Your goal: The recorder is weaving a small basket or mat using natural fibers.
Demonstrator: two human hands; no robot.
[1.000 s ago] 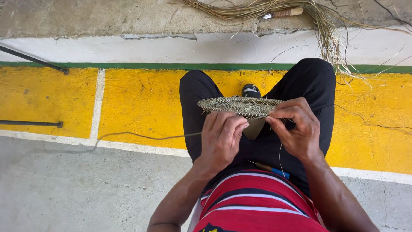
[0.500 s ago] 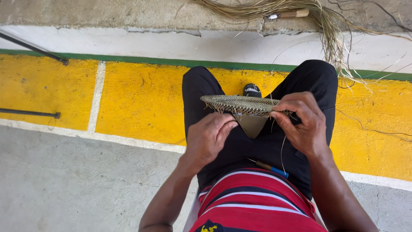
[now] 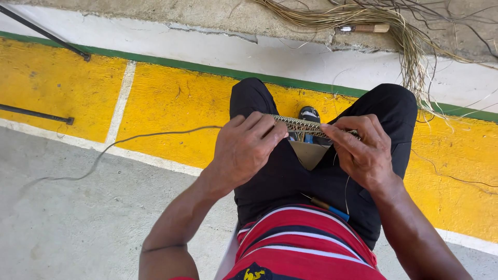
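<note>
Your left hand [image 3: 244,150] is curled shut over the near end of a woven fibre disc [image 3: 301,125], fingers folded over its rim above your left thigh. Your right hand [image 3: 363,148] pinches the opposite end of the same piece between thumb and forefinger. The disc is seen edge-on, so it reads as a thin band; its long axis runs left to right across your lap, dipping slightly toward your right hand, flat faces turned up and down. Beneath it lie your black shorts [image 3: 321,181], with a thin blue-handled tool [image 3: 327,207] resting near your striped shirt [image 3: 306,243]. Beyond your knees, a bundle of dry fibres [image 3: 363,15] lies on the concrete ledge.
</note>
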